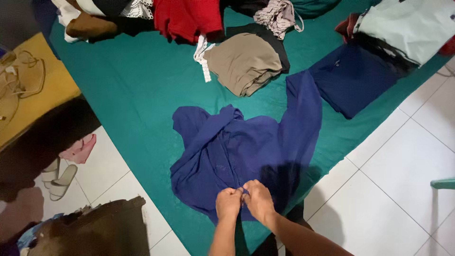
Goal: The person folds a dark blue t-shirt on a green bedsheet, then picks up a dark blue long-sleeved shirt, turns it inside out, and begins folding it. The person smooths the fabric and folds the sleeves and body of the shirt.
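Both hands sat at the near hem of the blue garment (237,151), close to the near edge of the green sheet (137,90). Left hand (228,203) was closed, fingers curled and pinching a bit of the blue fabric. Right hand (258,199) was closed the same way, knuckles touching the left hand, gripping the same spot. Exactly what they pinched, a seam, button or tie, was too small to tell.

The garment lay spread and crumpled near the middle of the sheet, toward its near edge. Long axis ran roughly from the hands away toward the far edge, with one sleeve (303,109) stretched out toward the far right and a bunched part (189,121) at the far left. Judgement: laid flat so the hem came to hand and the fabric stayed put under a two-handed pinch.

Around it: a folded tan garment (244,61) just beyond, toward the far edge; a folded dark blue piece (353,78) near the right edge; a red garment (187,19) and mixed clothes along the far edge. Sandals (57,178) and a pink cloth (80,149) lay on the white tile floor (403,166) off the sheet's left edge.
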